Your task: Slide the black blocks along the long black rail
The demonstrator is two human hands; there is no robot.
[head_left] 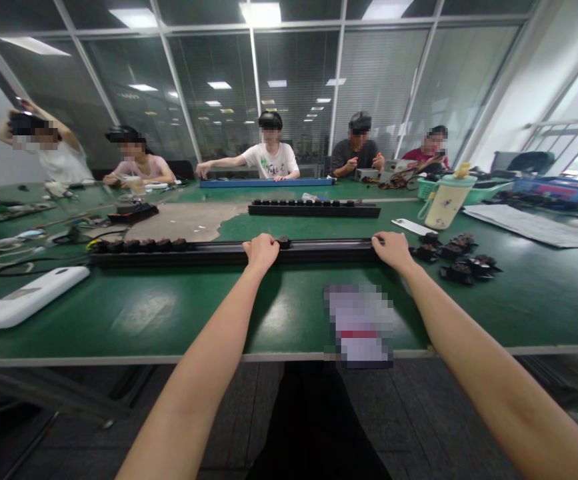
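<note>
1. Glossy green worktop (169,320) stretches before glass partitions (295,73).
2. Under both hands lies a long, straight black rail (329,255): left hand (263,252) curled tightly on it beside one small black block (283,242), right hand (393,248) gripping its right end, apparently for steadiness.
3. Loose dark blocks (455,272) sit right of the right hand, presumably for easy reach.

rail (209,257) on the table (143,310), second rail (313,211) behind it, loose parts (456,272) to its right
</note>
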